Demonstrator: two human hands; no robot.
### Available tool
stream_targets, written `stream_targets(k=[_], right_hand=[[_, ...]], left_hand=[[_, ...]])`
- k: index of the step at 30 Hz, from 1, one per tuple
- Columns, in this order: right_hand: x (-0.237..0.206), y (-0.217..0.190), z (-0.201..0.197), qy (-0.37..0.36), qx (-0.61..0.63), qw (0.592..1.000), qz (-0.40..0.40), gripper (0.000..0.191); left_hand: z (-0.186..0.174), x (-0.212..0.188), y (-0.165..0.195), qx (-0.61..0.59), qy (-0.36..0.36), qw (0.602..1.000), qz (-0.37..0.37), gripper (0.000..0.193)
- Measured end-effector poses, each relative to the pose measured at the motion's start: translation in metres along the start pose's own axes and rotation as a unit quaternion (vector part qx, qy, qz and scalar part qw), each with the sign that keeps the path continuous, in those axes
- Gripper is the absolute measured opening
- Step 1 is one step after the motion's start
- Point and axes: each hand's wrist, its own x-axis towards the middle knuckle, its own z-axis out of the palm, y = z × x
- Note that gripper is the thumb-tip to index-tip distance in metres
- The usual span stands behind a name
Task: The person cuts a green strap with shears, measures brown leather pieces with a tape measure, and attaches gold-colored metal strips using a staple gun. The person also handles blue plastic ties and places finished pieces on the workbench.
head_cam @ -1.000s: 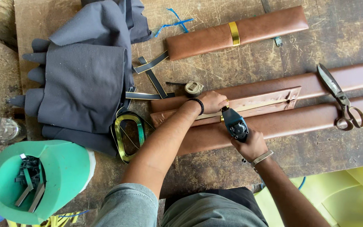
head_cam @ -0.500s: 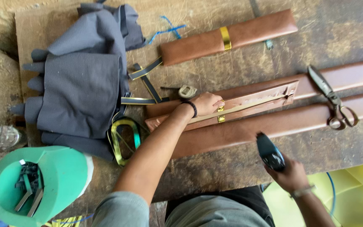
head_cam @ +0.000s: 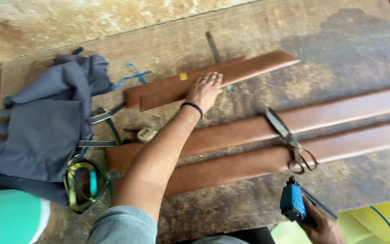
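The left arm stretches far forward across the worn wooden desk [head_cam: 339, 40], and the left hand [head_cam: 204, 90] lies flat, fingers spread, palm down on the short brown leather-covered strip [head_cam: 168, 88] at the far side, holding nothing closed. The right hand [head_cam: 323, 223] sits low near the body, its fingers wrapped tight around a blue and black staple gun [head_cam: 294, 201].

Half a second ago the left hand pressed on the nearer long strips and the right hand held the gun raised over the desk edge; now the left has gone out to the short strip and the right has dropped back toward the lap.

The short strip lies slanted, with a small yellow mark [head_cam: 183, 76] near its middle, just beyond two long brown leather-covered strips [head_cam: 362, 106] running side by side. Dark metal scissors [head_cam: 290, 140] lie across those. Grey folded cloth [head_cam: 41, 122] rests at the left.
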Motion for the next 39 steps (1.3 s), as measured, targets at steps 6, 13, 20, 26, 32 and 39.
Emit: stream_targets(k=[6,13,20,26,32,39], right_hand=[[0.000,0.077,-0.078,0.076,-0.132,0.982,0.115,0.082],[0.056,0.153,-0.116,0.093,-0.207,0.951,0.208,0.079],[0.082,0.101,-0.117,0.233,-0.240,0.938,0.089,0.056],[0.154,-0.058,-0.057,-0.113,-0.115,0.982,0.101,0.110],[0.197,-0.070,-0.048,-0.083,-0.022,0.981,0.176,0.054],[0.307,-0.050,-0.067,0.050,0.265,0.946,0.182,0.027]], left_hand=[[0.060,-0.066,0.086,-0.148,-0.247,0.951,-0.109,0.079],[0.037,-0.089,0.113,-0.097,-0.296,0.940,-0.138,0.113],[0.024,-0.064,0.108,-0.093,-0.354,0.920,-0.140,0.116],[0.059,-0.076,0.113,-0.102,-0.219,0.960,-0.139,0.101],[0.053,-0.172,0.173,-0.212,-0.175,0.937,-0.215,0.086],[0.023,-0.186,0.185,-0.125,-0.272,0.937,-0.177,0.121]])
